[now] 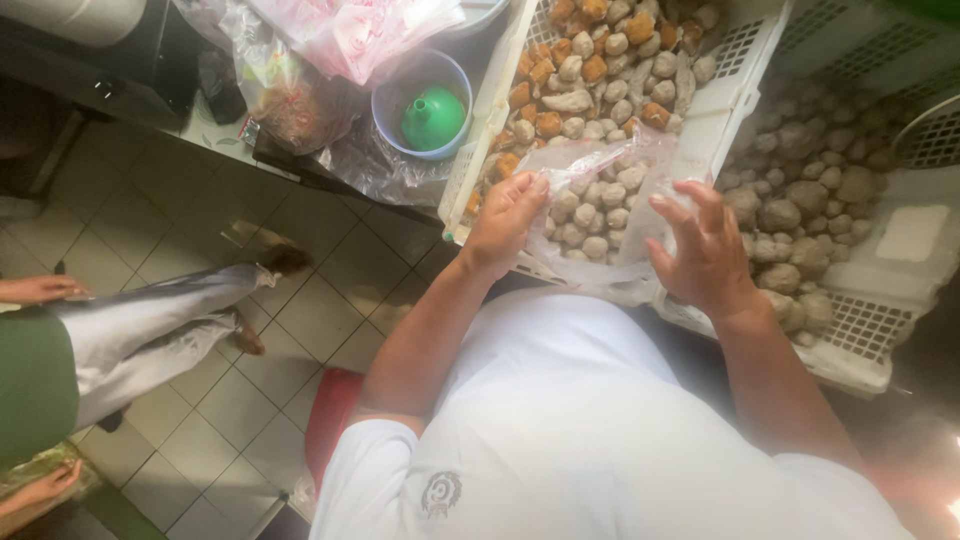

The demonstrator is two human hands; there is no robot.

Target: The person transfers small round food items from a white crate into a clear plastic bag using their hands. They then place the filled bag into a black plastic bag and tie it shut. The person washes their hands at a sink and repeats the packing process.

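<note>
Clear bag [600, 205] of grey meatballs, held over a white crate [740, 90]. Left hand [505, 220] pinches the bag's left edge; right hand [705, 250], fingers spread, rests against its right side. Crate behind: grey and orange balls. Right crate [870, 330]: larger grey balls. Left: blue bucket [395, 100] with green funnel [433, 117], pink bags [350, 35]. Another person's legs [160, 320] on the tiled floor.

2 white crates [740, 70] [880, 330], both w/ meatballs, too many to count; 1 clear bag [600, 200] of approx 20 balls; 1 blue bucket [395, 100] w/ 1 green funnel [433, 117]; 2 hands [505, 220] [705, 250] at bag; 1 other person [130, 330] nearby
</note>
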